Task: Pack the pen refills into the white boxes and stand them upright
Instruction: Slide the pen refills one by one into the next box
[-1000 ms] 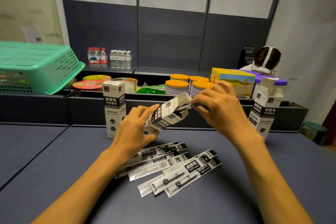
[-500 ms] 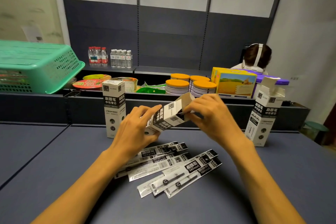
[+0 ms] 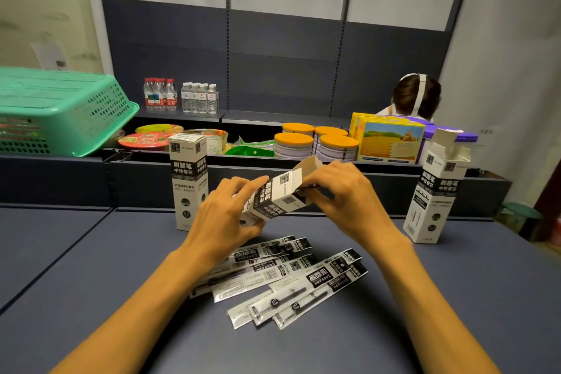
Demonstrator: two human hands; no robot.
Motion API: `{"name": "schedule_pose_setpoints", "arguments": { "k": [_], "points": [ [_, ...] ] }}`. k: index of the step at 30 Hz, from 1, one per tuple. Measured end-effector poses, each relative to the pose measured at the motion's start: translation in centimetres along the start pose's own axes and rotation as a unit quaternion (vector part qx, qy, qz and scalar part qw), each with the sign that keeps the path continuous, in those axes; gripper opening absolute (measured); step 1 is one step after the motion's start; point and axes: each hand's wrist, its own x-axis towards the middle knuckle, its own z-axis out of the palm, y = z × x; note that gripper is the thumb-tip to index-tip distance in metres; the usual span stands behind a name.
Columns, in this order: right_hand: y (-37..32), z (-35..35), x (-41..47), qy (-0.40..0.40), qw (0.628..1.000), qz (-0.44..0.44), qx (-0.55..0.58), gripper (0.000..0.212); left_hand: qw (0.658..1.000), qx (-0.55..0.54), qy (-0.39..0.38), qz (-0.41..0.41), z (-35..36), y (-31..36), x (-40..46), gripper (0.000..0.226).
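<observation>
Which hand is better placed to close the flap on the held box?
Right. The right hand pinches at the open flap end of the tilted white cardboard box; the left hand grips its lower body.

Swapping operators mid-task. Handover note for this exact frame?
Left hand grips the tilted white cardboard refill box.
Right hand pinches a dark refill at the box's open mouth.
Closed white box stands upright, left. Open-flapped white box stands upright, right.
Left: finish this insertion, pack the sleeved pen refills lying on the grey table, stand the held box up.
</observation>
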Motion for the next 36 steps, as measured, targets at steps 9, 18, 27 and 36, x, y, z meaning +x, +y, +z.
{"name": "schedule_pose_setpoints", "arguments": {
  "k": [9,18,27,36],
  "points": [
    [1.4,-1.4,-0.3,0.038,0.998,0.044,-0.01,0.024,1.0,-0.003,0.001,-0.006,-0.1,-0.1,0.1,0.082],
    [-0.4,0.2,0.0,0.004,1.0,-0.003,0.011,0.034,1.0,-0.004,0.006,0.007,-0.2,0.3,0.0,0.082],
    [-0.6,0.6,-0.3,0.001,1.0,0.009,0.022,0.031,1.0,0.001,0.007,0.01,-0.3,0.6,0.1,0.081],
    [-0.3,-0.6,-0.4,0.006,0.992,0.054,0.116,0.029,1.0,-0.002,0.007,0.0,-0.3,0.3,0.1,0.081]
  ]
}}
